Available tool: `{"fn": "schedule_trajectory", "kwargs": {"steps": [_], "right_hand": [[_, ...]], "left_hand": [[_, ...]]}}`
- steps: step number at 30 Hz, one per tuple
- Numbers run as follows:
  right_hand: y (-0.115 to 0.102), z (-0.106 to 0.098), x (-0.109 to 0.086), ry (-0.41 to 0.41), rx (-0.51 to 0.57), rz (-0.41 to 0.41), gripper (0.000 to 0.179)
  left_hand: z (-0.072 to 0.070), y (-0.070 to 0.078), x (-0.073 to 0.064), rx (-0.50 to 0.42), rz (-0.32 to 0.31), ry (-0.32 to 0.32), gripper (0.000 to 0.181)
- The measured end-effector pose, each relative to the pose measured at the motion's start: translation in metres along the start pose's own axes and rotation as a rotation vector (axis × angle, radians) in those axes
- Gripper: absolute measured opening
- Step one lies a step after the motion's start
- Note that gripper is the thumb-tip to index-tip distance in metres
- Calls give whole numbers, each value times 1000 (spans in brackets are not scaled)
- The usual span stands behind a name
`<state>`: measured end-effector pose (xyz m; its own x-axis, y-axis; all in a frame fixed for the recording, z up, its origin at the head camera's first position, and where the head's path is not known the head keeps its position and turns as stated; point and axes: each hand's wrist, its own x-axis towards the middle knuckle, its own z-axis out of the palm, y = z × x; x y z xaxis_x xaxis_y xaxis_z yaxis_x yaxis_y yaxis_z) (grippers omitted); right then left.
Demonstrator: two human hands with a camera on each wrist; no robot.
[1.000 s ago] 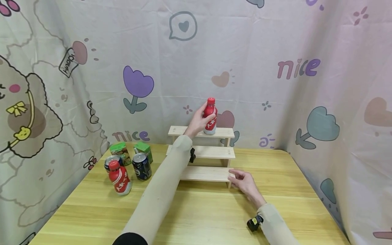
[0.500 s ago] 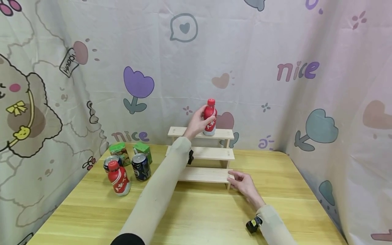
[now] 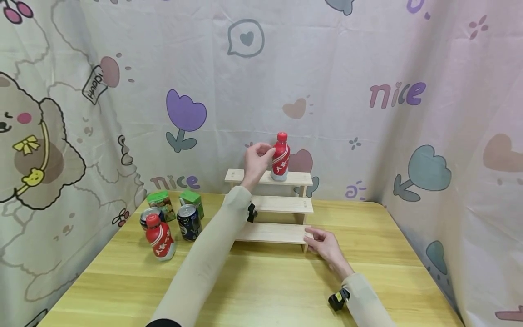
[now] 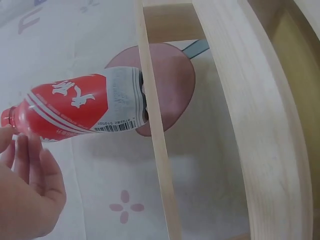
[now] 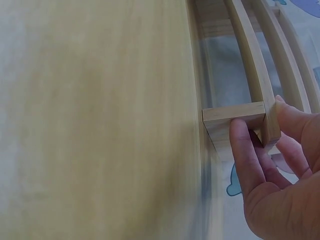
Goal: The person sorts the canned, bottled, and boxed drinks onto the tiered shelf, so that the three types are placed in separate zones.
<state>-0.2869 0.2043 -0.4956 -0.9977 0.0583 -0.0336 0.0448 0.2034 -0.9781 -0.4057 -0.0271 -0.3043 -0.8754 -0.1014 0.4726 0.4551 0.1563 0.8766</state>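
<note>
A red and white bottle (image 3: 280, 159) stands upright on the top tier of a wooden three-step rack (image 3: 282, 204). My left hand (image 3: 258, 160) is at the bottle's left side, fingertips right by its shoulder, no longer wrapped round it. In the left wrist view, loosely bent fingers (image 4: 45, 172) lie beside the red cap end of the bottle (image 4: 75, 102). At the rack's lower right corner, my right hand (image 3: 324, 245) pinches the end of the bottom step. The right wrist view has its thumb on top of the board (image 5: 260, 75) and fingers beneath.
On the table's left (image 3: 122, 272) stand a second red bottle (image 3: 160, 238), a dark can (image 3: 189, 222), another can (image 3: 150, 213) partly hidden behind that bottle, and two green-topped packs (image 3: 161, 202). A printed curtain (image 3: 335, 59) hangs behind and at both sides.
My left hand has let go of the bottle and drawn back slightly left, its thumb off the front. The bottle stays on the top tier. My right hand keeps its hold.
</note>
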Motion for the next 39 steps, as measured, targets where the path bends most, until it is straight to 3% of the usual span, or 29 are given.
{"fn": "schedule_trajectory", "kwargs": {"steps": [8, 17, 22, 31, 39], "right_hand": [[-2, 0, -2, -3, -2, 0, 42], [-5, -4, -2, 11, 4, 5, 44], [-6, -2, -2, -11, 2, 7, 44], [-3, 1, -2, 0, -6, 9, 41], [-2, 0, -2, 0, -2, 10, 42]], "left_hand": [[-11, 4, -8, -18, 21, 58, 12], [-21, 12, -18, -97, -57, 94, 14], [-36, 10, -26, -125, -43, 119, 14], [-64, 3, -45, -55, -96, 81, 15], [-93, 8, -51, -6, -168, -29, 22]]}}
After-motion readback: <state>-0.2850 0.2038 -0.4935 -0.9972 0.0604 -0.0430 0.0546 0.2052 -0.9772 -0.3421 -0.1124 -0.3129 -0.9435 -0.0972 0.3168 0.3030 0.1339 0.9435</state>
